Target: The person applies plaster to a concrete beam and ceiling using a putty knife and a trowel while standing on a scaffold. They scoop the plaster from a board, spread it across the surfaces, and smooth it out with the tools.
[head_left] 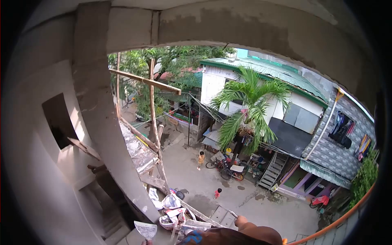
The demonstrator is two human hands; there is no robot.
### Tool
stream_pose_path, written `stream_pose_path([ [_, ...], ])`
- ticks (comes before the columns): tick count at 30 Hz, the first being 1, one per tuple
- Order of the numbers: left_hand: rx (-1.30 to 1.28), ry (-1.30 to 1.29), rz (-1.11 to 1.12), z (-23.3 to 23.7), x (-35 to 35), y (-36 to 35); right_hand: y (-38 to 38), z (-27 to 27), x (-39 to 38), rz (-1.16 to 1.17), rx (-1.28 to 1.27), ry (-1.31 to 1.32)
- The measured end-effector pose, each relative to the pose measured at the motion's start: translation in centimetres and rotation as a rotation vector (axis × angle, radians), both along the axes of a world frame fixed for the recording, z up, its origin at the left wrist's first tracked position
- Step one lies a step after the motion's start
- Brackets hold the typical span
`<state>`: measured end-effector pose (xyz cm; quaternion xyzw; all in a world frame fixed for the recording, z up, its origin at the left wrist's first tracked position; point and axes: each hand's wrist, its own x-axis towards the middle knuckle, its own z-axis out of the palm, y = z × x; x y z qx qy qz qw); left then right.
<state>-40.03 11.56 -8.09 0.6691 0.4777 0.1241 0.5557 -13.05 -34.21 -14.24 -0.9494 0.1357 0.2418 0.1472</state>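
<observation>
"Where's the scraper (145, 230)?"
"Gripped in the left hand (147, 242), mostly cut off at the bottom edge; the blade stands just above it."
"And the right hand (241, 221)?"
"Well apart from the left, closed around a slender object (233, 214) I can't identify."

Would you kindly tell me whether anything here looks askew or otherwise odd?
Yes: a plank appears aslant across an upright pole, one end jutting past it. The overhead beam also looks blotchy, with an uneven dark patch against paler surface.
</observation>
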Motion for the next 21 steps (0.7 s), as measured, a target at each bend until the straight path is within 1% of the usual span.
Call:
stream_pose_path([
  [1, -0.011, 0.018, -0.009, 0.5, -0.6, -0.3, -1.9, 1.1, -1.4, -0.102, -0.014, 0.002],
  [2, -0.036, 0.048, -0.035, 2.3, -1.2, -1.3, -2.3, 2.4, -2.2, -0.071, -0.056, -0.017],
  [3, 0.097, 0.023, -0.063, -2.5, -1.4, -1.0, -2.3, 3.0, -2.5, -0.064, -0.094, -0.039],
  [4, 0.129, 0.021, -0.056, 2.7, -0.9, -1.9, -2.3, 2.0, -1.8, 0.03, -0.121, -0.062],
  [5, 0.227, -0.017, -0.03, 1.9, -0.7, -2.0, -2.1, 0.0, -0.4, 0.152, -0.127, -0.074],
  [6, 0.261, -0.041, 0.016, 2.7, -0.7, -2.2, -2.4, -2.0, 1.1, 0.289, -0.134, -0.066],
  [7, 0.232, -0.005, 0.012, 2.3, -0.9, -2.2, -2.5, -3.7, 2.9, 0.434, -0.149, -0.037],
  [8, 0.307, -0.01, 0.137, 2.0, -1.2, -3.0, -2.3, -5.1, 5.1, 0.574, -0.163, -0.006],
  [9, 0.26, 0.051, 0.164, 2.3, -2.0, -3.5, -1.6, -6.3, 7.7, 0.708, -0.171, 0.026],
  [10, 0.301, 0.071, 0.216, 1.0, -2.9, -4.4, 0.0, -7.6, 10.7, 0.825, -0.167, 0.048],
  [11, 0.224, 0.134, 0.297, 0.4, -4.4, -5.8, 1.7, -9.5, 14.4, 0.908, -0.13, 0.042],
  [12, 0.167, 0.176, 0.351, -0.5, -5.9, -7.1, 9.6, -1.5, 12.1, 1.195, -0.056, 0.098],
  [13, 0.112, 0.272, 0.44, -2.7, -7.5, -9.2, 13.8, -0.6, 12.3, 1.243, 0.003, 0.137],
  [14, 0.068, 0.359, 0.512, -4.5, -9.2, -11.1, 15.9, -3.8, 16.1, 1.269, 0.115, 0.295],
  [15, -0.009, 0.416, 0.534, -4.8, -11.5, -12.8, 21.3, -0.2, 13.6, 1.347, 0.01, 0.173],
  [16, -0.131, 0.501, 0.656, -6.8, -13.2, -15.2, 23.9, -2.2, 15.9, 1.433, 0.046, 0.101],
  [17, -0.183, 0.577, 0.72, -6.8, -15.2, -17.4, 29.0, 1.8, 12.8, 1.403, 0.037, 0.061],
  [18, -0.285, 0.629, 0.768, -9.9, -17.5, -20.1, 31.6, 1.0, 12.8, 1.366, 0.168, -0.042],
  [19, -0.296, 0.642, 0.824, -13.3, -19.8, -23.4, 34.1, -1.7, 14.6, 1.302, 0.183, -0.013],
  [20, -0.336, 0.623, 0.899, -13.7, -22.1, -25.3, 37.0, 0.9, 10.9, 1.255, 0.214, -0.018],
  [21, -0.397, 0.679, 0.966, -14.5, -24.1, -27.0, 38.9, -0.4, 10.8, 1.28, 0.276, 0.027],
])
